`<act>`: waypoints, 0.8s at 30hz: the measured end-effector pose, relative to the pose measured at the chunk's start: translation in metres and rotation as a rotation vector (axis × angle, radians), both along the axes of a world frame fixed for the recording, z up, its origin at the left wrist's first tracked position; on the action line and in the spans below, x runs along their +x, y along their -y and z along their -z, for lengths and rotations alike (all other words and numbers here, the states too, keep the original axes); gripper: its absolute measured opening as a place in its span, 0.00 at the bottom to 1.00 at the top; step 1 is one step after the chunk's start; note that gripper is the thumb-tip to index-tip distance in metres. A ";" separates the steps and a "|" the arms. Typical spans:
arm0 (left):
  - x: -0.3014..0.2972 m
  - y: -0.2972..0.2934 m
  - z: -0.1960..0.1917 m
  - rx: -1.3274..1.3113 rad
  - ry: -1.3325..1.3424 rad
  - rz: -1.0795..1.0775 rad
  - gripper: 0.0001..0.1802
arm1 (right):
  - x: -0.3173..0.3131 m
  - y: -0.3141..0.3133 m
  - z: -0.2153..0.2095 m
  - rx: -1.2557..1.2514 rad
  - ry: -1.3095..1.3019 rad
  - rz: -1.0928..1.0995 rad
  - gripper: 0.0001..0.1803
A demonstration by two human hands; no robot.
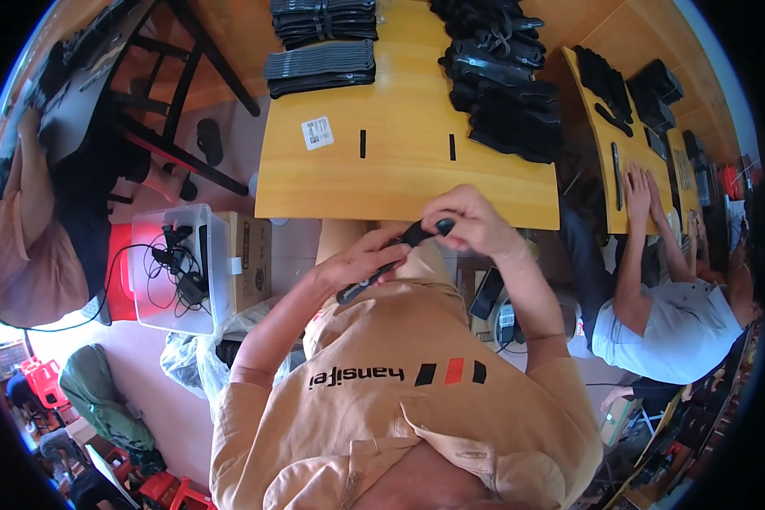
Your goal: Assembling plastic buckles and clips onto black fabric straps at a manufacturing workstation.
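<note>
Just off the near edge of the table, above my lap, I hold a long black strip-like piece (361, 286) with both hands. My left hand (367, 258) is closed round its middle, and its lower end sticks out below the fingers toward my shirt. At the upper end my right hand (472, 223) pinches the piece, which bends there; a small dark rounded tip shows between the fingers. The exact kind of piece cannot be made out.
On the yellow table (314, 191) lie neat stacks of flat black pieces (319, 68), a loose black pile (514, 110) and a white label (318, 133). At left stands a clear bin (174, 297) with cables; a co-worker (663, 314) sits at right.
</note>
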State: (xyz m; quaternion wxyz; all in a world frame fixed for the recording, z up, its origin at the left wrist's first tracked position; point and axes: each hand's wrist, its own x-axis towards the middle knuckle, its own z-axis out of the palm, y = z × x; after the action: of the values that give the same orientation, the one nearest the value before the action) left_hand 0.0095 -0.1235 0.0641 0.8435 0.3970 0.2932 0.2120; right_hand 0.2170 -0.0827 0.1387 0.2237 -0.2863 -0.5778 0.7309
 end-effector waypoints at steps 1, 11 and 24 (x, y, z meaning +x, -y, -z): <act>-0.007 0.001 -0.002 0.087 -0.136 0.001 0.16 | 0.010 -0.006 -0.004 0.079 0.139 0.011 0.11; -0.080 0.017 -0.016 0.267 -0.320 0.198 0.12 | 0.095 -0.012 -0.001 0.584 0.748 0.141 0.13; -0.119 -0.011 0.004 0.023 -0.341 -0.971 0.15 | 0.140 0.008 -0.036 0.436 0.842 0.446 0.07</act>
State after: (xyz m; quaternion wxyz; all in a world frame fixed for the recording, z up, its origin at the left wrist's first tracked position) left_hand -0.1098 -0.1126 0.0605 0.5836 0.2531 0.5748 0.5147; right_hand 0.3566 -0.0907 0.1748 0.1766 -0.6183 -0.6814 0.3497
